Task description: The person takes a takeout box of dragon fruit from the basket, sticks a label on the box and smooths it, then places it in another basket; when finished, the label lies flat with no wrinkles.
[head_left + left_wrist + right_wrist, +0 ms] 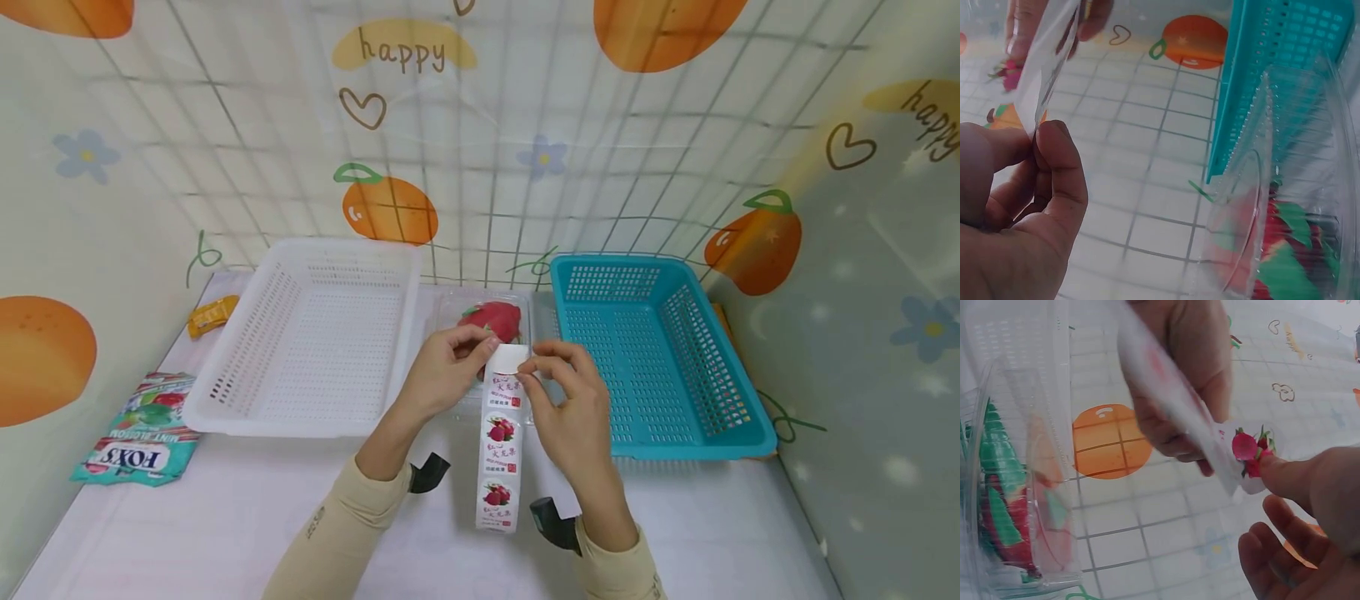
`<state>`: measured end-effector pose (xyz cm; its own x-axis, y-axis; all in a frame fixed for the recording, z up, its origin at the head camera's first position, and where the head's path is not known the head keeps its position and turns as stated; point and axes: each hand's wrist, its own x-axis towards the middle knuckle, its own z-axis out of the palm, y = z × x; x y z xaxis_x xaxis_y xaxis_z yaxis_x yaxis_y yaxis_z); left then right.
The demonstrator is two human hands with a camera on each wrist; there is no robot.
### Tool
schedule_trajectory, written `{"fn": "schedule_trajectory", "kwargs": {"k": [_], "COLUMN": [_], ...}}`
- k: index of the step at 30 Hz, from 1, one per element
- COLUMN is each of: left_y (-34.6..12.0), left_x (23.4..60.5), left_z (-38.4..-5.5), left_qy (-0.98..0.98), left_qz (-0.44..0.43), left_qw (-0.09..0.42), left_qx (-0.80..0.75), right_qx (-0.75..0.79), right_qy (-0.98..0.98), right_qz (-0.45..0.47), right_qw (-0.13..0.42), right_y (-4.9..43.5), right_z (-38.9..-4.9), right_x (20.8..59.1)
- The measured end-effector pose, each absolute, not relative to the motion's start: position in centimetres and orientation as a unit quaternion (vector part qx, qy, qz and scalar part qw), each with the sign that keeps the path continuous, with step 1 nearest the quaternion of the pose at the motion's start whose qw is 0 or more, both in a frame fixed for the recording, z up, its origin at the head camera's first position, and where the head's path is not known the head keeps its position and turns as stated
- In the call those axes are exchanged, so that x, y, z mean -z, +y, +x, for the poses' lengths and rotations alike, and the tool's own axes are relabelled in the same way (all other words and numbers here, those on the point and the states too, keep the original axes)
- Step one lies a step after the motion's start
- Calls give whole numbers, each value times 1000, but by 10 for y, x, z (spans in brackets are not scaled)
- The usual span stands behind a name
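Observation:
My left hand (pixel 441 375) pinches the upper end of a strip of stickers (pixel 498 462) between thumb and fingers. Printed with red dragon fruit and lettering, the strip hangs down over the table, its top folded to show white backing. At its right edge, my right hand (pixel 572 417) pinches a single sticker (pixel 1249 453) that stands partly away from the backing in the right wrist view. Just beyond the hands, a red dragon fruit (pixel 495 318) with green tips lies in a clear plastic clamshell box (pixel 1267 125), partly hidden by the hands and strip.
A white basket (pixel 300 425) stands to the left and a teal basket (pixel 693 446) to the right. Left of the white basket lie a yellow wrapped packet (pixel 213 317) and a Fox's candy bag (pixel 142 433). A patterned curtain over wire grid closes the back.

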<state>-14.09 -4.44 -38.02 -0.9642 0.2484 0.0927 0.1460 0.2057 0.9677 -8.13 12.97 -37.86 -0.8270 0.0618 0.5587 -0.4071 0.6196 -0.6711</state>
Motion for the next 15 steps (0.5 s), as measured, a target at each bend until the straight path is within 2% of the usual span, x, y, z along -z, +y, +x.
{"fn": "schedule_trajectory", "kwargs": {"k": [15], "left_y": [-54], "left_x": [399], "left_z": [-132], "left_qy": [820], "left_qz": [114], "left_qw": [47], "left_qx": [-559], "right_qx": [-413], "right_qy": [-856], "right_qz": [146], "right_qw": [277], "right_y": [131], "right_z": [-64], "right_x": [364]}}
